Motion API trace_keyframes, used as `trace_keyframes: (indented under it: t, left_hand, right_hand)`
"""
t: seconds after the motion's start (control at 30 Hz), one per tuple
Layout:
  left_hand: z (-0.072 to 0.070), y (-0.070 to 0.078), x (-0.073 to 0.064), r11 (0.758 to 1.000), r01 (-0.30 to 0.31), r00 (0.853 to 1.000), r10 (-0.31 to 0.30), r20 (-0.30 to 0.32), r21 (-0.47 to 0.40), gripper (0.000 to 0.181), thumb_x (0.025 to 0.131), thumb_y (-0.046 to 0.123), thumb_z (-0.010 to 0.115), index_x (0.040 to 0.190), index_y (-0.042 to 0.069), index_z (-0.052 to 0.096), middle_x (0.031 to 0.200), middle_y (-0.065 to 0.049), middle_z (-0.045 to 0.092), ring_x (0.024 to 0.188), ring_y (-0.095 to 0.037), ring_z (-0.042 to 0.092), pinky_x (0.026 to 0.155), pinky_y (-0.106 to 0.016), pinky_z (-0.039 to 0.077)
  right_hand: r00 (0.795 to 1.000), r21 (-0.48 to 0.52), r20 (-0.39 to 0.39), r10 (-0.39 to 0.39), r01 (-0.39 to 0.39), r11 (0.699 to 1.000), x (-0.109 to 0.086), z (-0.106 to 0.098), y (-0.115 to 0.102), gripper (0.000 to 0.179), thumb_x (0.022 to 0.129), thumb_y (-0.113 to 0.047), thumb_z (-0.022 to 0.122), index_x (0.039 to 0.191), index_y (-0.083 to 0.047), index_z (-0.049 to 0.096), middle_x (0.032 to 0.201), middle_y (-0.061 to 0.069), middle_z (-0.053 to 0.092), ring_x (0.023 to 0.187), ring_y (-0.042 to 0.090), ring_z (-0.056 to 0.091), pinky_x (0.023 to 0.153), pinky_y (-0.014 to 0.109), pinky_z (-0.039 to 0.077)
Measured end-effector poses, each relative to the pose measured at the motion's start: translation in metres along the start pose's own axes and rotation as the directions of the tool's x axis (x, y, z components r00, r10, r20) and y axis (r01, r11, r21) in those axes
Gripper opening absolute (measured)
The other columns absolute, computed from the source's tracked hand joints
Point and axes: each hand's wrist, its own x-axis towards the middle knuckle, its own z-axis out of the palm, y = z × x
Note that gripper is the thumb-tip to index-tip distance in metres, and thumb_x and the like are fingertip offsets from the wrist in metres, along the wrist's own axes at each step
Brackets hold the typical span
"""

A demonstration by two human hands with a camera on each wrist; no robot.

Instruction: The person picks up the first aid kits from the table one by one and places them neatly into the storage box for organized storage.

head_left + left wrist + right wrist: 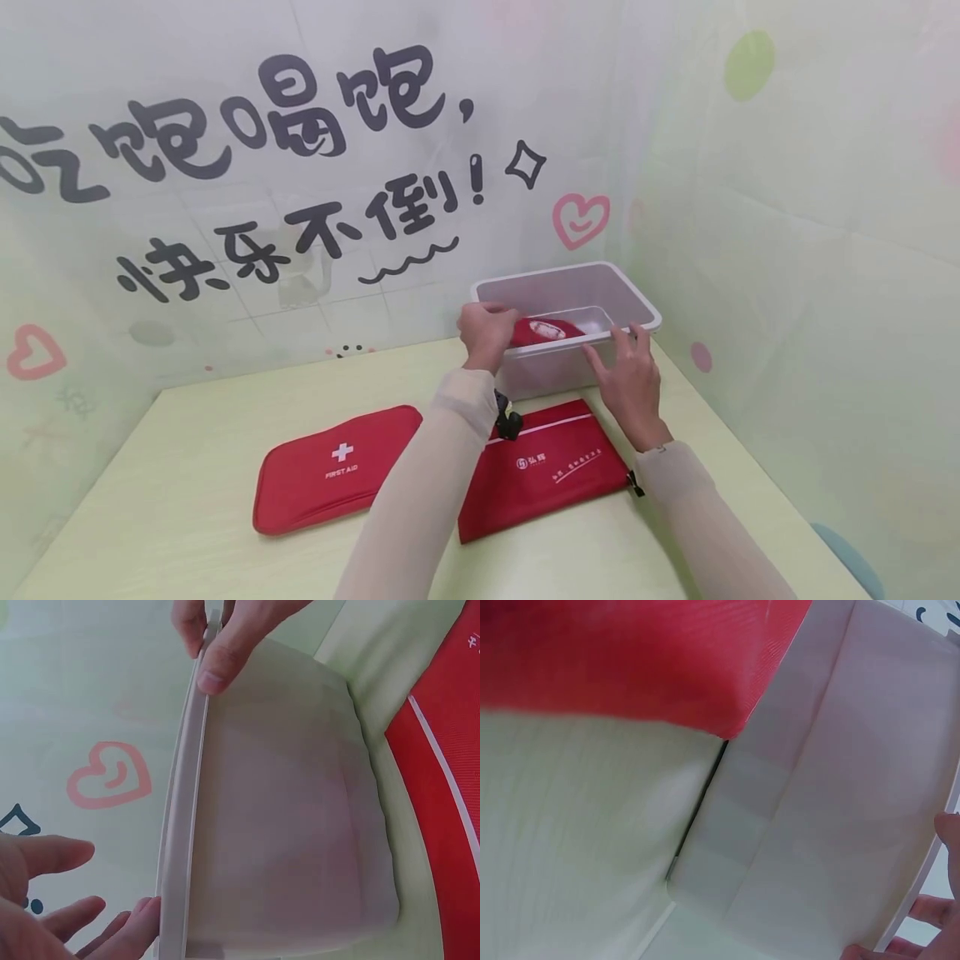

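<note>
A whitish plastic bin (547, 375) stands at the back right of the table, with a red item with a white print (546, 331) inside it. My left hand (487, 333) is at the bin's left front corner beside that item. In the left wrist view, the left fingers (120, 934) are extended and one fingertip touches the rim. My right hand (632, 383) pinches the front rim near the right corner, thumb outside and fingers over the edge. What lies deeper in the bin is hidden by its front wall.
A red first aid pouch (337, 471) with a white cross lies at the left. A flat red document bag (543, 475) lies in front of the bin, below my forearms. Printed curtains (787, 250) border the table (180, 500) at the back and sides.
</note>
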Motion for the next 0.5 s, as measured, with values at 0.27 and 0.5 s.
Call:
trace_keyframes:
  t: [0.27,0.5]
  left_hand:
    - [-0.007,0.0,0.001,0.993,-0.101,0.992,0.105,0.075,-0.058,0.032,0.085,0.014,0.075,0.114,0.0,0.074,0.107,-0.014,0.073,0.103,-0.026,0.068,0.09,-0.036,0.056]
    - [-0.025,-0.007,0.009,0.987,-0.126,0.986,0.136,0.1,-0.1,0.031,0.088,0.016,0.075,0.116,0.004,0.073,0.113,-0.013,0.071,0.107,-0.026,0.065,0.091,-0.036,0.055]
  right_hand:
    - [1.0,-0.008,-0.002,-0.007,0.007,1.0,0.0,-0.002,-0.001,0.059,0.089,-0.034,0.075,0.132,0.004,0.058,0.133,0.028,0.048,0.101,0.045,0.063,0.077,0.055,0.058]
    - [1.0,-0.036,-0.008,-0.005,0.005,0.999,-0.002,0.0,0.001,0.06,0.089,-0.034,0.075,0.133,0.003,0.058,0.136,0.028,0.049,0.102,0.047,0.063,0.079,0.056,0.057]
